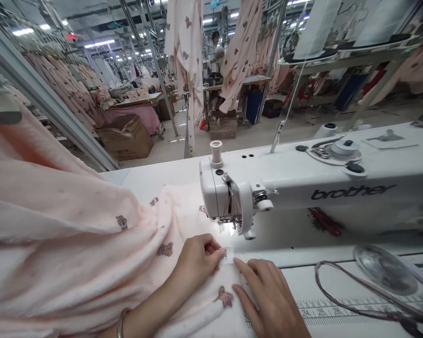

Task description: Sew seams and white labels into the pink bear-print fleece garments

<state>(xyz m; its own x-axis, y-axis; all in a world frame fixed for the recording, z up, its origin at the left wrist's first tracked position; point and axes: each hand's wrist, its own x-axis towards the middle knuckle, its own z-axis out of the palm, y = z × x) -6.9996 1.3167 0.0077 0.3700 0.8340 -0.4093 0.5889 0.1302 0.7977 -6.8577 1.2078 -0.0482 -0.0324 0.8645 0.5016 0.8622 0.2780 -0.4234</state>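
A pale pink plush fabric point(91, 263) with small bear prints spreads over the left of the sewing table and runs up to the needle area of a white sewing machine point(289, 173). Between thumb and fingers, my left hand point(199, 258) pinches a small white label point(229, 255) with dark print, at the fabric's right edge. My right hand point(268, 293) rests on that edge, fingers apart, its index fingertip touching the label's lower right corner. Both hands are just in front of the lit presser-foot area, which the machine head partly hides.
A ruler strip point(338, 307) runs along the table front, under a dark cord point(352, 298) and a clear round disc point(386, 270). Red-handled snips point(325, 221) appear to lie beneath the machine arm. Beyond are a cardboard box point(127, 136), hanging pink fabric point(185, 56) and a person point(216, 51).
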